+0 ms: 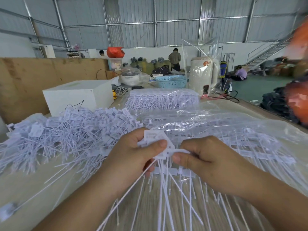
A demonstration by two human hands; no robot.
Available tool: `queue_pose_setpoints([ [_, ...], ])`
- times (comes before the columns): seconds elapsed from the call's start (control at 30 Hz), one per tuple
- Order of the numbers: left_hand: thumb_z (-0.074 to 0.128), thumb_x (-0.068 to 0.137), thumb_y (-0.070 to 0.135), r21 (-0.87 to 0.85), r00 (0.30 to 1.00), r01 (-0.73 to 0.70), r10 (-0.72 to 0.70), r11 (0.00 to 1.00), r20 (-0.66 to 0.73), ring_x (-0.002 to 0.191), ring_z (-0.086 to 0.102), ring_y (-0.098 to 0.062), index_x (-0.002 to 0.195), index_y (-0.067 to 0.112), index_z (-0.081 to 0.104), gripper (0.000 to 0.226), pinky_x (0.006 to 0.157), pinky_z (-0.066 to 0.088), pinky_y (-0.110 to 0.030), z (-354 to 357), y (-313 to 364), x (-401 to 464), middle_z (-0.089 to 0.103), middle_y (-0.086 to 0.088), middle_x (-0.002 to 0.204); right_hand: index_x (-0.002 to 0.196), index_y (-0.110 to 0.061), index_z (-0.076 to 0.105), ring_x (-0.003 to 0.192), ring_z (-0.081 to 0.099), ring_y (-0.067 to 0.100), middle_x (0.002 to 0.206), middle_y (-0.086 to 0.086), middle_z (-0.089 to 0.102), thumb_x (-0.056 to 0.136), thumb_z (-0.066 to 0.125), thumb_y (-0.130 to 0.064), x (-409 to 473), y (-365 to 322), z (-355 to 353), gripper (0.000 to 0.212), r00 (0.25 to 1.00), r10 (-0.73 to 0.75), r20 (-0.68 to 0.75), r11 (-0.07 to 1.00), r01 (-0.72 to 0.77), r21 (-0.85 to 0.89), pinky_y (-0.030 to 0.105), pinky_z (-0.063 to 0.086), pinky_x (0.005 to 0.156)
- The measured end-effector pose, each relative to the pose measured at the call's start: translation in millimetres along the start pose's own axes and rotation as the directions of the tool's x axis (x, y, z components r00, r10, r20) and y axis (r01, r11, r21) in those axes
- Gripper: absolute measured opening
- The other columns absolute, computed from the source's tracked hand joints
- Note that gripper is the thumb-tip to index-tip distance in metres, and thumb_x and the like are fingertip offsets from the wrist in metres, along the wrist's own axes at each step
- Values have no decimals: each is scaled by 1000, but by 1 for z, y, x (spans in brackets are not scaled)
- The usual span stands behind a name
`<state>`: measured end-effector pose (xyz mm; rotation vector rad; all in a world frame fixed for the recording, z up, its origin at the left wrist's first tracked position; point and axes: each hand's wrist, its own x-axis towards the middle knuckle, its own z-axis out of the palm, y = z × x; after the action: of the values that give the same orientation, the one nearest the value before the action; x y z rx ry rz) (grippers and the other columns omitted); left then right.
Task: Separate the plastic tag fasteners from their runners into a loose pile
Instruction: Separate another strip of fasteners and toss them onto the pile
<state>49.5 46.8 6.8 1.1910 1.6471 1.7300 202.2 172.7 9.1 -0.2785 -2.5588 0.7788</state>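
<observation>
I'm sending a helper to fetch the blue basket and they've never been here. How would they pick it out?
Follow the long work table to its far end, past the stacked fasteners still on runners. The blue basket sits between a white lidded pot and a tall bagged white appliance. It alone is light blue with latticed sides.

Pale wood-grain counter [25, 185]. Big loose pile of white tag fasteners [66, 130] on its left half. Clear plastic sheet [225, 117] spread over the right half, fasteners under it. Farther back a bagged block of fasteners on runners [161, 97]. White box [78, 95] at back left, blue basket [171, 81] and plastic-wrapped white appliance [201, 74] at the far end.
</observation>
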Motion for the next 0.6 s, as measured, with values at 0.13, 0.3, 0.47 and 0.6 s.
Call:
queue_pose_setpoints([
  [0.13,73,63,39,-142,999,4,-10,990,-41,40,47,-14,81,23,75,24,41,41,-22,6,3,-1,59,-10,59,55,-37,50,41,42,9,47,-15,47,93,58,-47,2,-9,6,40,968,-47,-248,997,29,-78,24,29,43],
  [0.3,70,69,25,-457,994,51,-91,888,-66,40,47,-7,66,22,74,6,37,38,-18,25,8,-3,56,2,53,57,-16,40,46,35,14,47,-5,32,89,54,-42,1,-21,14,44,859,-85,-505,996,52,-79,33,31,46],
  [0.47,69,81,21,-560,967,95,-211,823,-146,40,46,-7,76,16,73,8,35,40,-18,11,5,3,54,0,55,56,-22,36,45,37,10,47,-7,34,92,54,-36,1,-26,14,42,783,-86,-616,996,79,-39,20,28,41],
  [0.6,67,85,20,-476,934,73,-227,876,-274,37,44,-8,79,16,71,8,34,40,-19,-27,5,13,52,-2,56,58,-26,38,41,34,5,48,-10,39,97,53,-41,0,-16,3,44,800,-43,-598,989,120,89,12,24,39],
])
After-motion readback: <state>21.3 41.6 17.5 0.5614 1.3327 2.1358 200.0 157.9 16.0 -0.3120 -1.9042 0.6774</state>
